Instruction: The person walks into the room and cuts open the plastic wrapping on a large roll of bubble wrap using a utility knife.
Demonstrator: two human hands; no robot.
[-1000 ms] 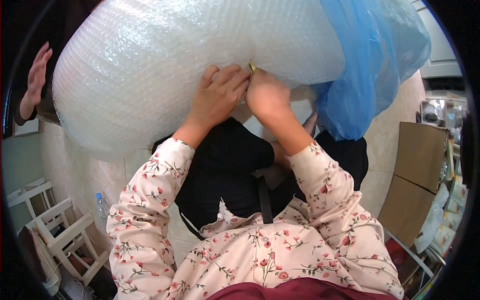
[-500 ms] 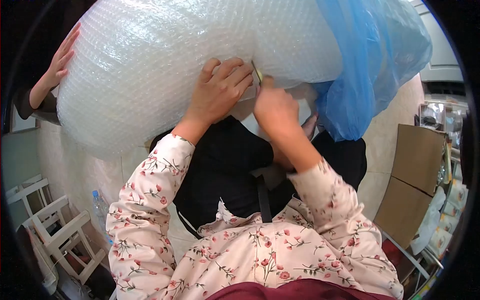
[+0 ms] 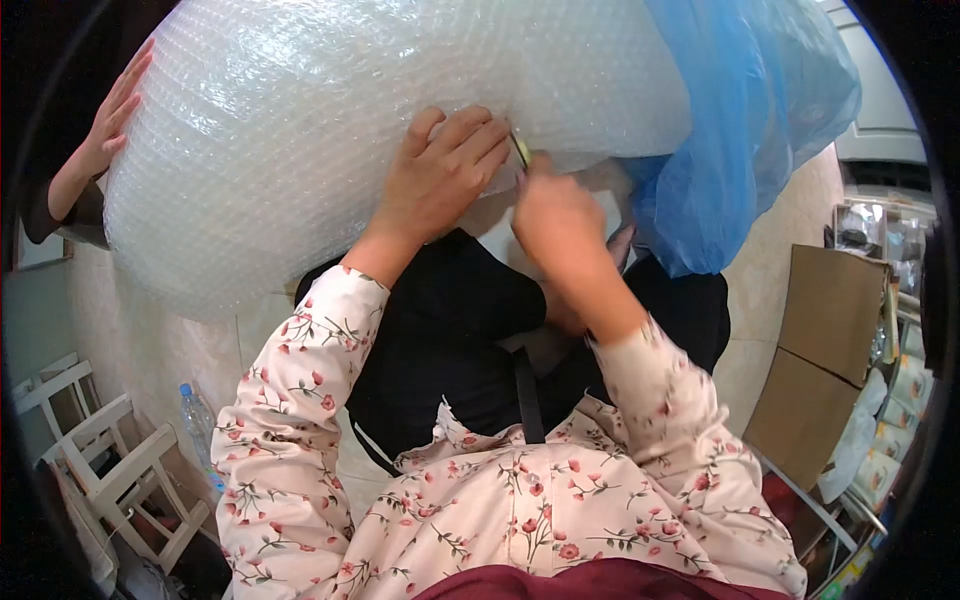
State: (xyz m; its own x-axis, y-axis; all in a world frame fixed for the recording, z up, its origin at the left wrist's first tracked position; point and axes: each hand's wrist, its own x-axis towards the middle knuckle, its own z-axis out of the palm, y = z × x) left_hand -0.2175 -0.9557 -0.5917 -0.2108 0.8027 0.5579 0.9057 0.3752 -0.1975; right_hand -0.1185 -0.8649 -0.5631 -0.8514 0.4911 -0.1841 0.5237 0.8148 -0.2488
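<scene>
A large bulging roll of clear bubble wrap (image 3: 290,140) fills the top of the view in front of my knees. Bent fingers of my left hand (image 3: 440,165) grip the wrap near its lower edge; the thumb is hidden. Just to its right, my right hand (image 3: 558,215) is closed around a cutter knife (image 3: 522,152) with a dark blade and a bit of yellow showing. The blade points up and left against the wrap, close to my left fingertips. Motion blurs the right hand slightly.
A blue plastic bag (image 3: 720,130) covers the roll's right end. Another person's hand (image 3: 112,120) rests against its left end. Cardboard (image 3: 815,360) and packaged goods stand at right. White wooden frames (image 3: 110,450) and a plastic bottle (image 3: 195,415) are at left.
My right hand and the knife have moved slightly down and right. The left hand stays at about the same place on the wrap. The other person's hand has shifted slightly up and left.
</scene>
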